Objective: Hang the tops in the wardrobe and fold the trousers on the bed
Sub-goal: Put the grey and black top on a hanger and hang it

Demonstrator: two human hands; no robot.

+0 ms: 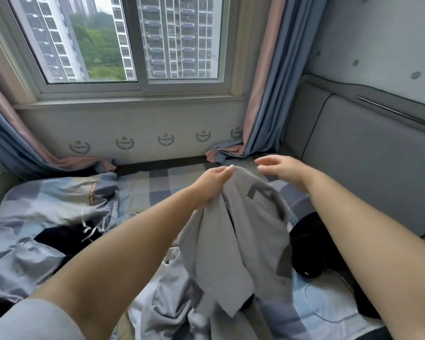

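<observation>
The left hand (212, 185) pinches a grey top (241, 231) above the bed (157, 182); right hand (280, 170) hovers beside it.

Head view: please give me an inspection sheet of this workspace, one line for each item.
Surface: bed with a checked sheet, mostly covered by clothes.
Job's things: grey garment lifted above the bed; whether it is a top or trousers cannot be told.
Clutter: patterned quilt bunched at the left; dark clothing with a white drawstring on it; black garment at the right; pale clothes under the grey one.
Grippers: left hand pinches the grey garment's top edge; right hand is beside it, fingers relaxed, holding nothing.
Cables: nothing seen.
Surroundings: window, curtains on both sides, padded headboard at the right; no wardrobe in view.
</observation>
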